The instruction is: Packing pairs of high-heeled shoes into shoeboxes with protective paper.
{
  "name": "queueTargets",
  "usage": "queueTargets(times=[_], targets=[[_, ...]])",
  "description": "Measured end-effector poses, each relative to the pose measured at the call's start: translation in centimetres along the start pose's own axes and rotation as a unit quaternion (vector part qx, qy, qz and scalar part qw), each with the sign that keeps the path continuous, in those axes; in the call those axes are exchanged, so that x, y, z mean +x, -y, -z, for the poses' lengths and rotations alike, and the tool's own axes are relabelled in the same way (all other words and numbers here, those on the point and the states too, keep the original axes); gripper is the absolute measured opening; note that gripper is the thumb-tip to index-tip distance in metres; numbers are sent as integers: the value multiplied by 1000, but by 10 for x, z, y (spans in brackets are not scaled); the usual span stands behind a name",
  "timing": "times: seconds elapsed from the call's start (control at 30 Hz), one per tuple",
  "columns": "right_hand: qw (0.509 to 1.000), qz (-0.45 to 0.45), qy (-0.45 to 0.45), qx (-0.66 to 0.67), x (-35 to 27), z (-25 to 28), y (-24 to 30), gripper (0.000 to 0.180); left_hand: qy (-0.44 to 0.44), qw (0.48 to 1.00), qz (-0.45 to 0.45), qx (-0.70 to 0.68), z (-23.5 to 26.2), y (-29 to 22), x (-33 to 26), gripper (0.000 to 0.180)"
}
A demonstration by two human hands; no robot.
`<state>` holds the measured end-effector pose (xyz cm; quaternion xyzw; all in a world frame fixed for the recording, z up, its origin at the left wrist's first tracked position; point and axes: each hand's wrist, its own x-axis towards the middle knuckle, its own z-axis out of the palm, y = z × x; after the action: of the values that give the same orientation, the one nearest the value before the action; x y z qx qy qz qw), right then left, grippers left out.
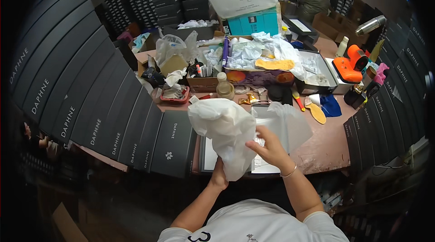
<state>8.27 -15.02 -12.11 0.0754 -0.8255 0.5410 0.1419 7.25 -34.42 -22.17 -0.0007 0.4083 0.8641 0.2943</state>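
Observation:
A bundle wrapped in white tissue paper (225,128) is held up over the table's near edge. My left hand (219,177) grips it from below, mostly hidden under the paper. My right hand (268,147) pinches the paper's right side, a thin bangle on its wrist. Behind the bundle lies an open shoe box (276,126) lined with more white tissue. What the paper wraps is hidden.
Rows of dark shoe boxes (108,106) stand along the left and a stack (376,133) on the right. The brown table (324,144) carries a cardboard box of clutter (258,76), a red basket (174,94), a bottle (225,87), insoles (316,111), blue cloth (331,105) and an orange tool (350,66).

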Motion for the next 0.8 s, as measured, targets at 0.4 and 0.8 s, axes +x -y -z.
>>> queueTargets(times=[0.4, 0.8], targets=[[980, -88, 174, -39, -46, 20, 21, 33, -3, 877, -157, 455, 57, -67, -15, 41], [909, -224, -92, 338, -71, 76, -58, 35, -236, 929, -185, 214, 43, -141, 8, 26]])
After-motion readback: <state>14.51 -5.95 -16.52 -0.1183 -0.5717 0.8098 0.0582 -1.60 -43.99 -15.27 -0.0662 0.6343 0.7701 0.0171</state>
